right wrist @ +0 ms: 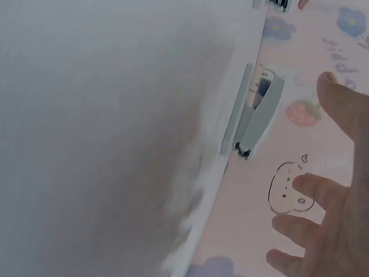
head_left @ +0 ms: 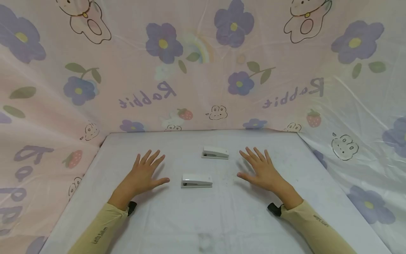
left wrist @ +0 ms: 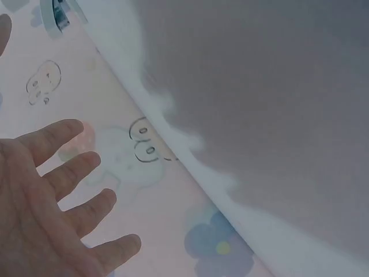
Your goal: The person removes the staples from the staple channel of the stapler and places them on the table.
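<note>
Two white staplers lie on the white table in the head view. The nearer stapler (head_left: pixel 196 181) is between the hands, closer to the left one; the farther stapler (head_left: pixel 215 152) sits behind it and to its right. My left hand (head_left: pixel 146 174) is spread over the table with its thumb pointing toward the nearer stapler and nothing in it. Opposite it, my right hand (head_left: pixel 260 171) has its fingers spread too, also holding nothing, to the right of both staplers. In the right wrist view a stapler (right wrist: pixel 262 115) shows beyond the thumb.
The white table (head_left: pixel 206 211) ends at a back edge against a pink printed cloth (head_left: pixel 203 77), which also hangs along both sides. Small black devices are at the left wrist (head_left: pixel 131 208) and the right wrist (head_left: pixel 274 209), by the sleeve cuffs.
</note>
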`<state>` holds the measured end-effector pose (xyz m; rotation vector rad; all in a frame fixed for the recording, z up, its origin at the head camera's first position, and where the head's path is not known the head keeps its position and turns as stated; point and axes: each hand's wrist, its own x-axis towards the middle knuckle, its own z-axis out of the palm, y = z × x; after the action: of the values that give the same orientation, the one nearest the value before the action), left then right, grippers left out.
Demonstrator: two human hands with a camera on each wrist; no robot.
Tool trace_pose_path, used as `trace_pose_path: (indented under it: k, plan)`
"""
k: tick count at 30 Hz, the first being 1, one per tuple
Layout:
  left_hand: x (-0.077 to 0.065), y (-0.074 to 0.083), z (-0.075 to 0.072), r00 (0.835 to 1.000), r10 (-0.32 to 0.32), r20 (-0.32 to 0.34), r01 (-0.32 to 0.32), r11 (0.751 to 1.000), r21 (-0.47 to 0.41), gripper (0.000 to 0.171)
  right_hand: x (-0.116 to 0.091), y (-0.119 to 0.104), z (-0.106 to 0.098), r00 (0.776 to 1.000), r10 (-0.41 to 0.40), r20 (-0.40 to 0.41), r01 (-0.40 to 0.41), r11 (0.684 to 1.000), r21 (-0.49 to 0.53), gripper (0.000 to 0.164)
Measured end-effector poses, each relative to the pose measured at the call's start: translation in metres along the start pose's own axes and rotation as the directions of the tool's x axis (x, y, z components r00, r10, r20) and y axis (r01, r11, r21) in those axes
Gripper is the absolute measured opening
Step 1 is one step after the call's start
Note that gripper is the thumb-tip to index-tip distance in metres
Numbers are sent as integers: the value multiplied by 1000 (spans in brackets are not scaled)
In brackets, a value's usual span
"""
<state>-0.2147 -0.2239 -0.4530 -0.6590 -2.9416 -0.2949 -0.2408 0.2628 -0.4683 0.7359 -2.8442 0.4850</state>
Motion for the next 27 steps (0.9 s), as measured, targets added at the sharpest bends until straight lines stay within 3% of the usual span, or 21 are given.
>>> trace_pose_path:
  k: [18,27]
  plan:
    - [11,25,12,994,98,46,-95,994,-63,97,16,-51,16,986,-167,21,166,985,41,89]
    - [17,38,15,982,150,113,-137,984,-116,99,26,-75,30,966,-257,14,255,965,68,87]
